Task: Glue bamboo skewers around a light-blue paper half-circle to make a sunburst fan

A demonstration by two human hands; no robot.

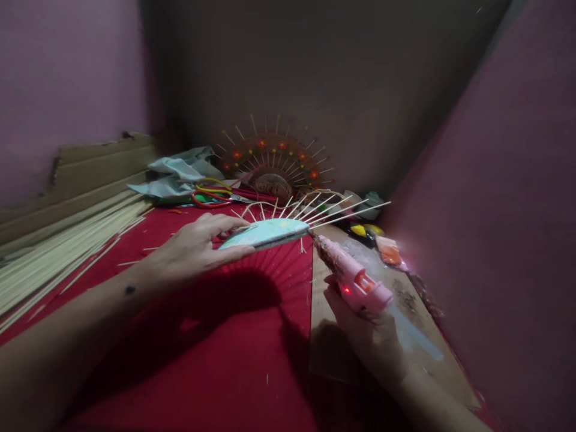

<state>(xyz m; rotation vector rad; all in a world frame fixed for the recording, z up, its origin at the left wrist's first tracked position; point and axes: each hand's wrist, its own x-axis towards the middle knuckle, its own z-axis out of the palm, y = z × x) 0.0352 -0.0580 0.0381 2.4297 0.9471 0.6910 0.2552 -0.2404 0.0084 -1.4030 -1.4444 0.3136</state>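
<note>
My left hand (pixel 209 243) pinches the left end of a pale green, half-round piece (pixel 270 231) between thumb and fingers, holding it above the red cloth. Thin sticks (pixel 330 210) fan out from the piece's far edge, with a thin curved strand running among them. My right hand (pixel 364 330) is wrapped round a pink hot glue gun (pixel 353 276) with a red light showing. Its dark, crusted nozzle is at the right end of the piece, beside the lowest stick. Whether the tip touches cannot be made out.
Long pale sticks (pixel 67 246) lie at left beside cardboard (pixel 99 162). Behind are scissors (pixel 213 197), light blue cloth (pixel 180 171) and a decorated stick fan (pixel 270 153) by the wall. A brown board (pixel 328 354) and small packets (pixel 389 251) lie at right on the red cloth (pixel 216 360).
</note>
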